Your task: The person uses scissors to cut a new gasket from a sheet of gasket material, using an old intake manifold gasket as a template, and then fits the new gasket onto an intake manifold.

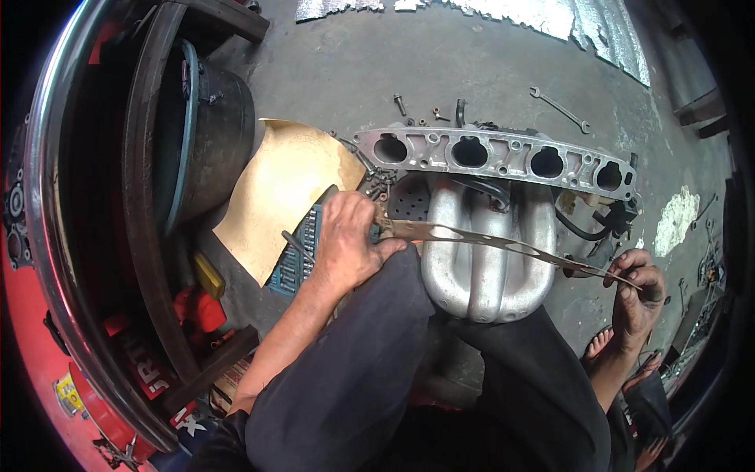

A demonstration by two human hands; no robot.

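An aluminium intake manifold [488, 267] with curved runners rests before my knees, its long flange [513, 161] with four ports at the top. A thin brown gasket strip [490, 242] with cut-out holes stretches across the runners between my hands. My left hand [351, 236] grips its left end, fingers curled, just above a dark trouser leg and beside a teal socket case [287, 270]. My right hand [637, 291] pinches the strip's right end between thumb and fingers, right of the manifold.
A tan paper sheet [263, 185], scattered bolts [381, 182] and a spanner [560, 109] lie on the concrete floor [330, 71]. Left are a steel frame [145, 197], dark drum [220, 141] and red container [197, 307]. Foil sheets [503, 16] lie at the top. Bare toes [599, 342] show lower right.
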